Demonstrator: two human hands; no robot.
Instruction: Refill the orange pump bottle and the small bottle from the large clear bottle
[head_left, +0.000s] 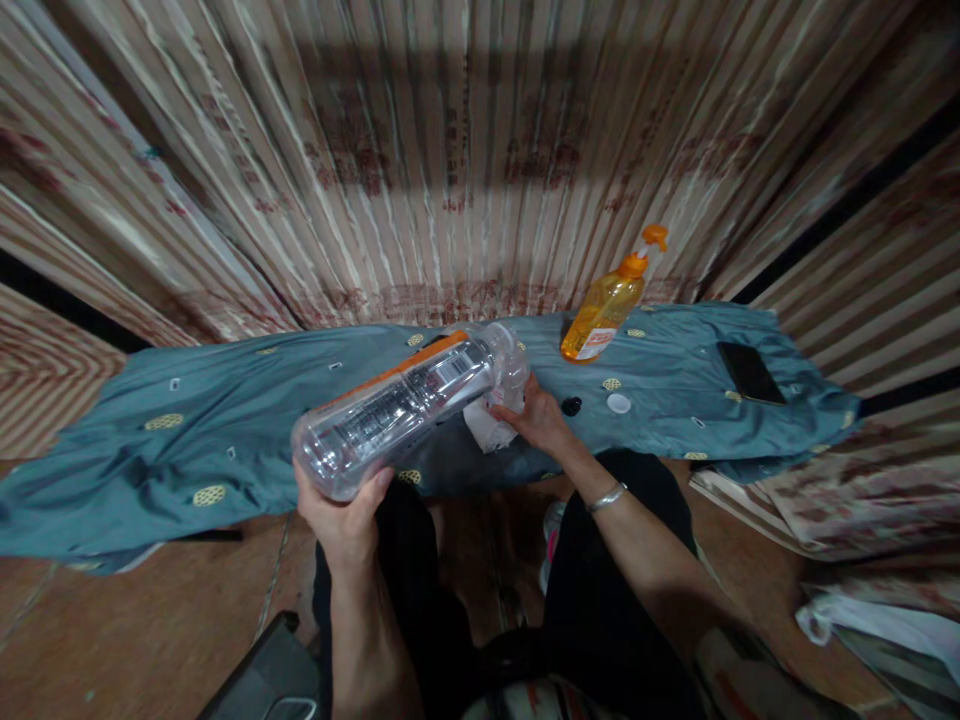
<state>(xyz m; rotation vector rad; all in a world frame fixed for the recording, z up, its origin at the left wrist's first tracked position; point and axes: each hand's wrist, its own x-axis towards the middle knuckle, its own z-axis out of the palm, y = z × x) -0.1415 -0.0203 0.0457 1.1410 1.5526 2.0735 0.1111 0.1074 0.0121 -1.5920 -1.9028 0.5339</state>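
Observation:
A large clear plastic bottle (397, 410) with an orange-edged label lies tilted across the middle, its neck end up and to the right. My left hand (341, 510) is closed around its base from below. Beside the neck, my right hand (536, 415) grips a clear plastic container (512, 372) with a whitish, crinkled lower part. The bottle's neck overlaps this container, and I cannot tell whether the two touch. A black cap (571, 406) and a white round cap (619, 403) lie on the cloth right of my right hand.
A pump bottle of orange liquid (604, 310) stands at the back right. Farther right lies a dark phone (751, 372). The narrow table wears a teal cloth (247, 400) with yellow patterns. Striped curtains (465, 150) hang behind it. A dark grey object (262, 670) is at the lower left.

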